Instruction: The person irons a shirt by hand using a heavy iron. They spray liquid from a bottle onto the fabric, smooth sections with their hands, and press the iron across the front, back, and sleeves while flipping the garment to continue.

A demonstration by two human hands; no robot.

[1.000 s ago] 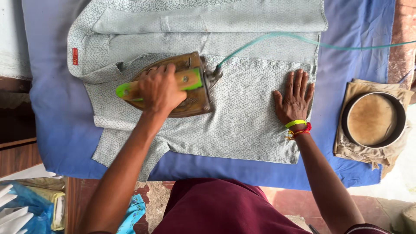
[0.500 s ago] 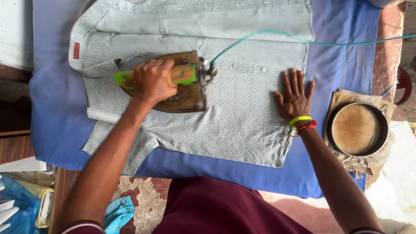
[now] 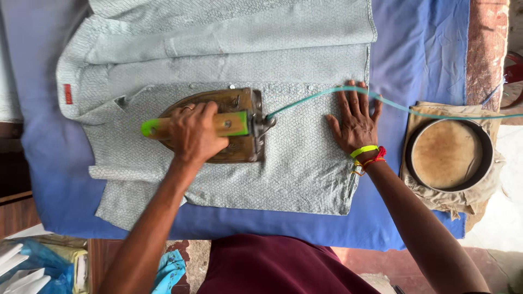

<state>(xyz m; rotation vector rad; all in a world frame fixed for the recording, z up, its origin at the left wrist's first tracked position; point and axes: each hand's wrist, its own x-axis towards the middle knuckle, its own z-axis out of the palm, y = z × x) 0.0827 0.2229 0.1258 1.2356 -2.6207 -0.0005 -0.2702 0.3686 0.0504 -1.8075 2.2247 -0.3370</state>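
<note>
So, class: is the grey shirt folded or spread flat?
Mostly spread flat: the grey shirt lies open on the blue cloth, one part folded over along its far edge.

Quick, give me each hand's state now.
Left hand: closed around the iron's handle.
Right hand: open, flat on the grey shirt.

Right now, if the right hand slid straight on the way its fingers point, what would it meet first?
The teal hose: it crosses just beyond the right hand, at the fingertips, above the grey shirt. Whether the hose lies on the cloth or hangs over it is unclear.
</note>
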